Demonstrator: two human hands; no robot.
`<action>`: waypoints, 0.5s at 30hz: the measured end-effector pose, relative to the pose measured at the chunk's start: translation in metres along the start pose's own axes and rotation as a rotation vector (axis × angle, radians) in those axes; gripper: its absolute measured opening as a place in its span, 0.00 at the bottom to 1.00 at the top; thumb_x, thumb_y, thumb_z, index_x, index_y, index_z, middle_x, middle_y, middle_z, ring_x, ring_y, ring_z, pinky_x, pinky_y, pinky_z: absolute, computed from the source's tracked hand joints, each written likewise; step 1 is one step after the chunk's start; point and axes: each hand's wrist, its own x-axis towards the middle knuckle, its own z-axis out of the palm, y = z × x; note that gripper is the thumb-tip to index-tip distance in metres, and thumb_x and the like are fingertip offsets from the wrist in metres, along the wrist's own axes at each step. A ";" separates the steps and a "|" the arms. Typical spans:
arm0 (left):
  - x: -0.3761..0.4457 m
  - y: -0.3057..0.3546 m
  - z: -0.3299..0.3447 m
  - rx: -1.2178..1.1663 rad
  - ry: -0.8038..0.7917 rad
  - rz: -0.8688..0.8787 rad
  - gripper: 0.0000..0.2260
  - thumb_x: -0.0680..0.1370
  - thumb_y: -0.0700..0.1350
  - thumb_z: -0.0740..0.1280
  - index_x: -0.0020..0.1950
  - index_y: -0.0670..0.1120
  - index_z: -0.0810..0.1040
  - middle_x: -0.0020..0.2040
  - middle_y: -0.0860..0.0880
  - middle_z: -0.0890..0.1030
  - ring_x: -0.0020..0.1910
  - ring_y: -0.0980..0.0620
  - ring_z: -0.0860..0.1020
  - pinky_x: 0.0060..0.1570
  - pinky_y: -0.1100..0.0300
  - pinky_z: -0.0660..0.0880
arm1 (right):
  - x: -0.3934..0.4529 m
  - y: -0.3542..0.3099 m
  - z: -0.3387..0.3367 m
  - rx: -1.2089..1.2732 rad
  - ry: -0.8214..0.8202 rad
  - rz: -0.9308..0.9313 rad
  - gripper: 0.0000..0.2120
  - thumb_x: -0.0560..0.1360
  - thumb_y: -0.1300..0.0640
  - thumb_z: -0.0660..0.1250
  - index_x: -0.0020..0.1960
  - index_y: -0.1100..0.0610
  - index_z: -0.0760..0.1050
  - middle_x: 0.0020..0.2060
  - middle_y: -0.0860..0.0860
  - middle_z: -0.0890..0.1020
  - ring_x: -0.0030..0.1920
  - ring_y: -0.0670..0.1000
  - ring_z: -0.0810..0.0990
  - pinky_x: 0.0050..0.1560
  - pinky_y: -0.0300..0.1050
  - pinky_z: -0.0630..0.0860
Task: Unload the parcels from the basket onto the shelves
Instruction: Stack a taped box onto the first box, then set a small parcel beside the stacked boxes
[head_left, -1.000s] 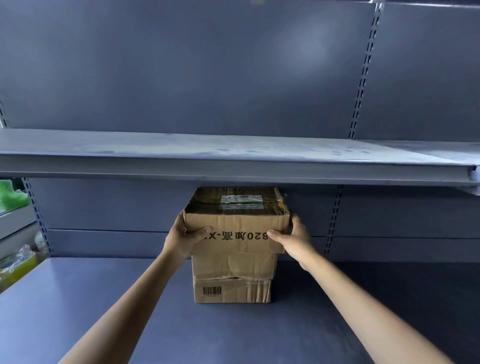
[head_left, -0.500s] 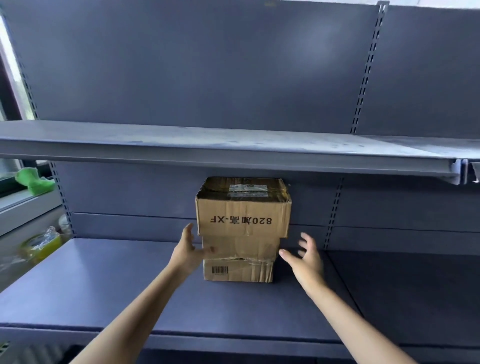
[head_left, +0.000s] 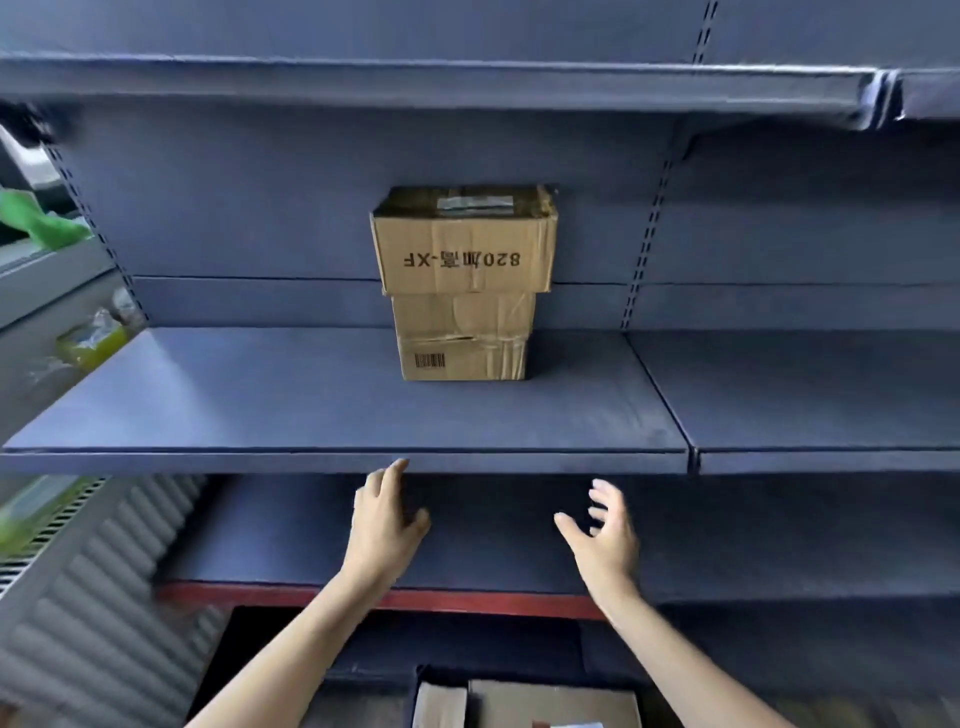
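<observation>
Two bare forearms in view, entering from bottom edge. No sleeves visible up to frame edge; cuffs, if any, out of shot. Left hand (head_left: 384, 525) bare: no glove, no ring, no watch or band at wrist. Right hand (head_left: 605, 540) likewise bare, no glove, no jewellery, wrist uncovered. Fingers of right hand slightly motion-blurred, nails not readable. Slim forearms, smooth, no tattoos or marks discernible. Rest of body out of frame; clothing cannot be told.
</observation>
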 end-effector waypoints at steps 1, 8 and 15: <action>-0.011 -0.006 0.007 0.020 -0.007 -0.010 0.28 0.72 0.37 0.67 0.72 0.41 0.64 0.66 0.41 0.69 0.63 0.41 0.67 0.63 0.55 0.63 | -0.010 0.014 -0.002 -0.020 -0.022 0.038 0.27 0.67 0.64 0.73 0.64 0.58 0.69 0.60 0.55 0.76 0.53 0.52 0.74 0.56 0.51 0.73; -0.095 -0.070 0.063 0.113 -0.184 -0.230 0.28 0.72 0.37 0.67 0.71 0.40 0.65 0.66 0.39 0.69 0.63 0.41 0.67 0.61 0.55 0.64 | -0.077 0.112 -0.009 -0.140 -0.131 0.287 0.27 0.68 0.63 0.73 0.65 0.58 0.68 0.62 0.55 0.74 0.54 0.52 0.73 0.56 0.44 0.68; -0.169 -0.138 0.117 0.245 -0.447 -0.428 0.30 0.73 0.43 0.68 0.73 0.44 0.60 0.69 0.42 0.66 0.65 0.43 0.66 0.64 0.55 0.64 | -0.133 0.206 -0.010 -0.250 -0.251 0.488 0.27 0.68 0.63 0.73 0.64 0.60 0.68 0.59 0.58 0.76 0.58 0.57 0.75 0.56 0.45 0.69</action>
